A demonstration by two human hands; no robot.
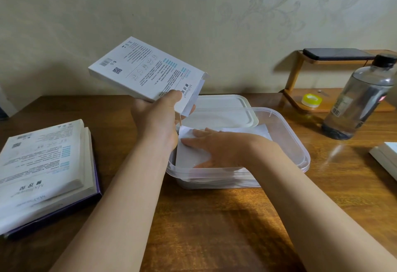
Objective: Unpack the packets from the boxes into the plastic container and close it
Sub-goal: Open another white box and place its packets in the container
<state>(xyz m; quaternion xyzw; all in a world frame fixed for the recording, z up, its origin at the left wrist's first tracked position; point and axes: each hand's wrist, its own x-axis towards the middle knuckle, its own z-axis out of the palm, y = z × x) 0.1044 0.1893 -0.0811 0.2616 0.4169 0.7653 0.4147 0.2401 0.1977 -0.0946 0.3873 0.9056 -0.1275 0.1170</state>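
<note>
head: left hand (156, 119) lifts box (146, 71) above container (300, 153).

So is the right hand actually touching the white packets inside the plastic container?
Touching. The head view shows the right hand lying flat, palm down, on the top white packet inside the plastic container, with no gap visible beneath the fingers.

stack of boxes (43, 173) cut by left edge, box print blurred, white box (386, 155) cropped right

White box (141, 71), clear container (285, 142), brown table (214, 218)
</note>
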